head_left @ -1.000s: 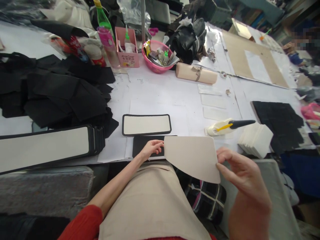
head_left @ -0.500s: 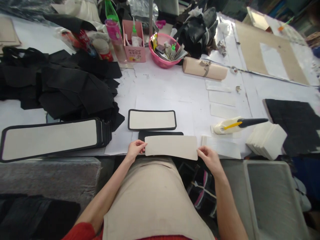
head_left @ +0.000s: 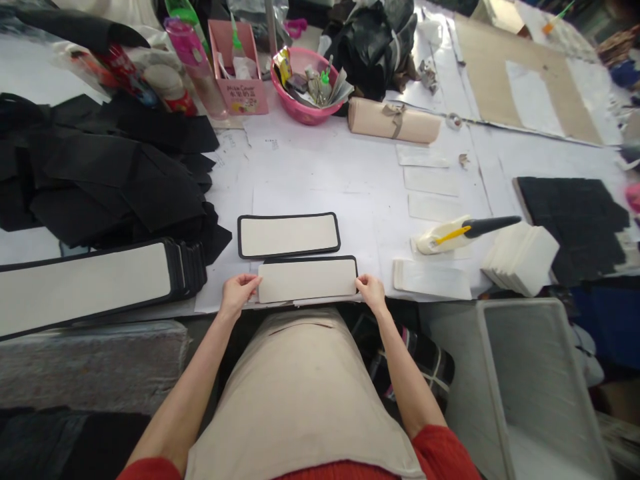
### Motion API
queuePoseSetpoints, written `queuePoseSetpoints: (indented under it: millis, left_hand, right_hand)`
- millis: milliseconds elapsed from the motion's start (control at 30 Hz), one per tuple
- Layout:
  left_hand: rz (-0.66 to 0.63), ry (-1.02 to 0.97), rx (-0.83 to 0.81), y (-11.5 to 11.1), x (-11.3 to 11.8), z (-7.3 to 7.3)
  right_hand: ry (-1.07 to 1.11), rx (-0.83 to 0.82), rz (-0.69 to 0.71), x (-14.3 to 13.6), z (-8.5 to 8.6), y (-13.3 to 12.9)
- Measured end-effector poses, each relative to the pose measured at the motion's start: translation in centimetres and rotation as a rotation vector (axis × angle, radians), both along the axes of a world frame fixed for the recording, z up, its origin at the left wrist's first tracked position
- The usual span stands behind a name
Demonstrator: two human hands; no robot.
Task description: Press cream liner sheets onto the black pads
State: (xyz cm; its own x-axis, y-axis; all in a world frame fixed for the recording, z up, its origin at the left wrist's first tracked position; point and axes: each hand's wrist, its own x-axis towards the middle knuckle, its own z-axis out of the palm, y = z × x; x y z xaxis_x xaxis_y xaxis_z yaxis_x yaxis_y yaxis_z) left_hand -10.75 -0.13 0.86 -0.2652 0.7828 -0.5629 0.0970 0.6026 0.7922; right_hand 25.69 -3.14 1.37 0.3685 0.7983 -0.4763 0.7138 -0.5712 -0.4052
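Observation:
A cream rectangular panel [head_left: 307, 281] lies over a black piece [head_left: 357, 265] at the table's front edge, with a black margin showing along its top and right. My left hand [head_left: 241, 293] pinches the panel's left end. At the right end, my right hand [head_left: 371, 291] grips the corner between thumb and fingers. Just behind, a finished-looking cream panel with a black border [head_left: 289, 235] rests flat. A stack of longer black-bordered panels [head_left: 90, 283] is to the left.
Black pieces [head_left: 110, 173] are heaped at left. A pink basket [head_left: 307, 113] and pink rolled material [head_left: 393, 121] stand at the back. On the right are a brush [head_left: 480, 229], white sheets [head_left: 433, 279], a white stack [head_left: 523, 259] and a grey bin [head_left: 540, 360].
The cream panel has come down over the black piece, now aligned with it. My right hand has moved left with the panel's end. The camera view has shifted a little.

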Motion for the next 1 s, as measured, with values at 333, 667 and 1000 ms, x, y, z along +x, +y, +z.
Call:
queuePoseSetpoints:
  millis: [333, 667, 1000]
  left_hand:
    - [-0.016, 0.054, -0.036, 0.4, 1.0, -0.4]
    - [-0.027, 0.135, -0.048, 0.5, 0.8, -1.5]
    - [-0.08, 0.234, -0.029, 0.9, 1.1, -2.4]
  right_hand:
    - [-0.136, -0.131, 0.001, -0.4, -0.2, 1.3]
    - [-0.12, -0.159, 0.006, -0.2, -1.3, 1.5]
    - [-0.116, -0.163, -0.004, 0.1, -1.8, 1.7]
